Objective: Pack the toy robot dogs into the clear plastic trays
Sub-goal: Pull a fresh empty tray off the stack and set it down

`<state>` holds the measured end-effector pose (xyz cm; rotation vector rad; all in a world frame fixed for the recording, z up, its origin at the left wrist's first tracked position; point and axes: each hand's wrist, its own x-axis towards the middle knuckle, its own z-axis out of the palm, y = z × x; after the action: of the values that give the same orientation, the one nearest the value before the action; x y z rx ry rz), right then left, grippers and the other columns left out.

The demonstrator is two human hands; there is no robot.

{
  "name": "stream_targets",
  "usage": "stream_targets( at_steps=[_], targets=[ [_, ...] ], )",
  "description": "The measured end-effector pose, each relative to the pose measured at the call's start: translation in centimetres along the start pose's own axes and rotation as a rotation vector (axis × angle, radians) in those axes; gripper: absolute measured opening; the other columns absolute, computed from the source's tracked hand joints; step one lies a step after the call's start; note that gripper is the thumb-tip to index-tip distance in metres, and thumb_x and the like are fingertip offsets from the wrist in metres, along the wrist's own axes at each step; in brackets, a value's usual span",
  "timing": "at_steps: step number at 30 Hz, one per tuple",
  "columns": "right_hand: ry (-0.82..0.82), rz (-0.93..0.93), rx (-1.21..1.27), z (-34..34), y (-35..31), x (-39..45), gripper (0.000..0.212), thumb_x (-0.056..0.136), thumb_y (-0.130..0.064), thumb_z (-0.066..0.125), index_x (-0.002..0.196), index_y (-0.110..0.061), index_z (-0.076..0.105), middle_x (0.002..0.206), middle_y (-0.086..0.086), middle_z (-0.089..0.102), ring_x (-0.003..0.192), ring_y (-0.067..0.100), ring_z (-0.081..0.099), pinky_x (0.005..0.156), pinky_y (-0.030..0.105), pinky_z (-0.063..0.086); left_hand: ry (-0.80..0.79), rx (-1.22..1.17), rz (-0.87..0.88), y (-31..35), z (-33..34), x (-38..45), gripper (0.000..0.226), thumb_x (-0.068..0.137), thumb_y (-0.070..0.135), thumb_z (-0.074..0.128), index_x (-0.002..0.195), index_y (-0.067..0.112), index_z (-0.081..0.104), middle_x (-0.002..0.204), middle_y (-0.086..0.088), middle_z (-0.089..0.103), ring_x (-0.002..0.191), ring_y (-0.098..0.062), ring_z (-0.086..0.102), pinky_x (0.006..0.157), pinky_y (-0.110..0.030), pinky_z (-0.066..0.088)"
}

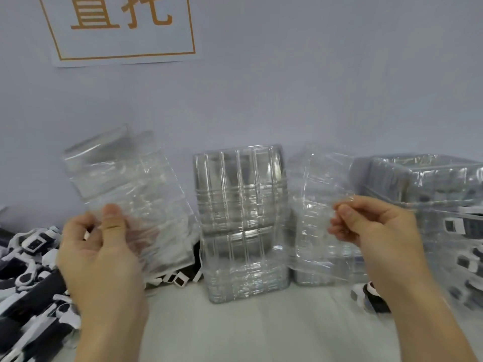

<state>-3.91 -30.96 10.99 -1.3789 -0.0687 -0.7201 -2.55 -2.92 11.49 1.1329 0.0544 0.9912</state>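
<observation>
I hold a clear plastic tray in each hand above a pale table [261,335]: my left hand [102,257] grips the left tray [125,194] with thumb on its face and fingers curled behind, and my right hand [371,226] pinches the right tray [321,205] by its edge. The trays look thin, light, springy and slippery, so I judge the rims are the firmest place to hold. Black-and-white toy robot dogs [28,273] lie heaped at my left, with stacked trays [243,220] between my hands.
</observation>
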Motion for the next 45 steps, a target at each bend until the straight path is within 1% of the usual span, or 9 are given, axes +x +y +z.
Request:
stream_targets(
  at_steps=[3, 8, 12, 23, 27, 34, 38, 40, 45],
  targets=[
    [-0.053, 0.066, 0.029, -0.2, 0.5, 0.1, 0.046, 0.097, 0.004, 0.054, 0.068, -0.024, 0.076, 0.069, 0.007, 0.072, 0.061, 0.018, 0.07, 0.053, 0.019, 0.053, -0.025, -0.022, 0.057, 0.9, 1.6, -1.1, 0.016, 0.093, 0.041, 0.06, 0.092, 0.027, 0.051, 0.073, 0.007, 0.073, 0.069, -0.015, 0.071, 0.073, -0.044, 0.061],
    [-0.043, 0.209, 0.267, -1.2, 0.5, 0.4, 0.035, 0.104, -0.004, 0.041, 0.075, -0.014, 0.058, 0.07, 0.013, 0.072, 0.057, 0.022, 0.069, 0.048, 0.023, 0.053, -0.242, 0.074, 0.348, 4.1, 7.3, -0.5, 0.013, 0.101, 0.03, 0.057, 0.094, 0.032, 0.046, 0.099, -0.013, 0.067, 0.083, -0.026, 0.071, 0.069, -0.028, 0.055],
    [-0.003, 0.303, 0.336, -1.9, 0.7, 0.6, 0.03, 0.103, -0.008, 0.04, 0.076, -0.016, 0.05, 0.062, 0.007, 0.066, 0.048, 0.016, 0.06, 0.04, 0.023, 0.043, -0.53, 0.242, 0.538, 6.4, 15.1, 1.5, 0.015, 0.097, 0.024, 0.064, 0.093, 0.021, 0.05, 0.084, -0.005, 0.066, 0.08, -0.028, 0.069, 0.074, -0.049, 0.056],
    [-0.207, 0.452, 0.422, -4.2, 0.7, 0.3, 0.012, 0.083, -0.016, 0.056, 0.072, -0.01, 0.057, 0.055, -0.001, 0.027, 0.034, 0.007, 0.02, 0.026, 0.017, 0.017, -1.282, 1.051, 0.925, 1.5, 29.0, 0.8, 0.009, 0.095, 0.022, 0.065, 0.101, 0.028, 0.062, 0.103, 0.011, 0.064, 0.113, -0.017, 0.054, 0.098, -0.035, 0.029],
    [-0.252, 0.471, 0.493, -4.8, 1.7, 0.5, 0.026, 0.092, -0.02, 0.048, 0.07, -0.012, 0.059, 0.059, -0.001, 0.022, 0.032, 0.007, 0.021, 0.028, 0.019, 0.016, -1.26, 1.126, 1.059, -0.4, 29.0, 0.2, 0.041, 0.082, 0.05, 0.076, 0.118, 0.033, 0.065, 0.115, 0.006, 0.055, 0.124, -0.021, 0.04, 0.1, -0.039, 0.025],
    [-0.13, 0.502, 0.488, -3.6, 2.9, 0.9, 0.015, 0.082, -0.024, 0.055, 0.072, -0.012, 0.056, 0.057, -0.001, 0.027, 0.033, 0.008, 0.021, 0.028, 0.019, 0.019, -1.111, 0.651, 0.588, -0.4, 26.6, 0.9, 0.037, 0.094, 0.034, 0.068, 0.129, 0.021, 0.062, 0.135, -0.001, 0.058, 0.13, -0.017, 0.045, 0.109, -0.033, 0.035],
    [-0.075, 0.48, 0.494, -2.4, 3.3, 0.8, 0.013, 0.082, -0.02, 0.055, 0.071, -0.015, 0.051, 0.054, -0.002, 0.025, 0.031, 0.008, 0.022, 0.027, 0.016, 0.019, -0.927, 0.362, 0.269, 1.7, 23.4, 0.4, 0.015, 0.101, 0.025, 0.057, 0.104, 0.018, 0.071, 0.107, 0.003, 0.068, 0.085, 0.003, 0.059, 0.073, -0.013, 0.045],
    [-0.085, 0.476, 0.478, -1.5, 3.5, 0.7, 0.019, 0.087, -0.018, 0.056, 0.068, -0.017, 0.052, 0.052, -0.004, 0.025, 0.032, 0.008, 0.021, 0.028, 0.015, 0.017, -0.879, 0.296, 0.158, 2.7, 20.7, 0.4, 0.014, 0.101, 0.026, 0.056, 0.095, 0.024, 0.07, 0.1, 0.008, 0.069, 0.08, 0.002, 0.059, 0.064, -0.008, 0.045],
    [-0.202, 0.414, 0.56, 1.2, 4.0, 0.2, 0.018, 0.08, -0.027, 0.06, 0.067, -0.015, 0.056, 0.05, -0.003, 0.029, 0.031, 0.008, 0.024, 0.027, 0.017, 0.02, -0.702, 0.192, 0.033, 3.0, 11.2, -0.3, 0.013, 0.099, 0.036, 0.058, 0.097, 0.032, 0.07, 0.103, 0.015, 0.071, 0.094, 0.001, 0.065, 0.078, -0.018, 0.049]
  ],
)
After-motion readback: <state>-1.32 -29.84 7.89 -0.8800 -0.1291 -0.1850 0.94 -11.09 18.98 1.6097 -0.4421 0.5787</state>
